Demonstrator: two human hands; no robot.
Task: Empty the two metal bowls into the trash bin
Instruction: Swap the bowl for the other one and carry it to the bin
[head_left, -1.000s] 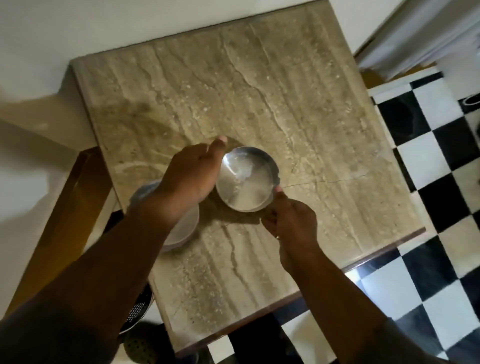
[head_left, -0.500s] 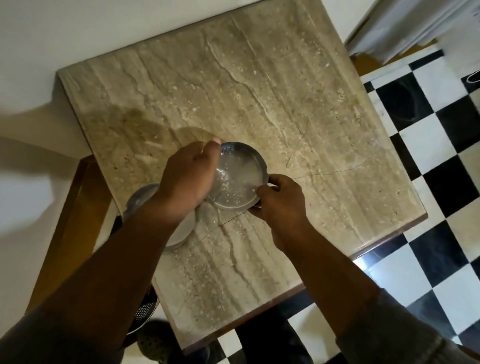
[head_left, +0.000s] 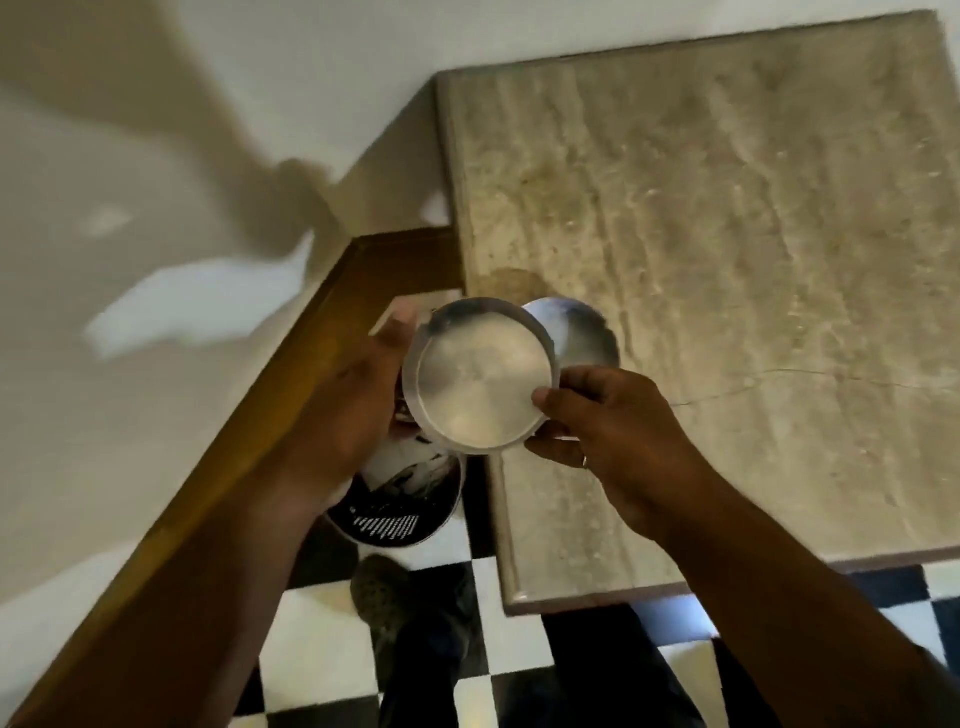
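Note:
I hold one round metal bowl (head_left: 485, 382) in the air past the table's left edge, roughly level. My left hand (head_left: 358, 410) grips its left side and my right hand (head_left: 608, 431) pinches its right rim. Its inside looks pale and cloudy. The second metal bowl (head_left: 582, 332) rests at the left edge of the marble table (head_left: 727, 260), partly behind the first. The trash bin (head_left: 400, 499), dark with a mesh wall and a light liner, stands on the floor below the held bowl, mostly hidden by my hands.
A brown wooden ledge (head_left: 291, 374) runs along the white wall on the left of the bin. Black and white checkered floor tiles (head_left: 322, 639) lie below. My foot in a dark shoe (head_left: 389, 597) is close to the bin.
Both hands lifted the bowl off the table and carried it left, over the bin. My view swung left, so the table now sits at the right. The other bowl stayed in place.

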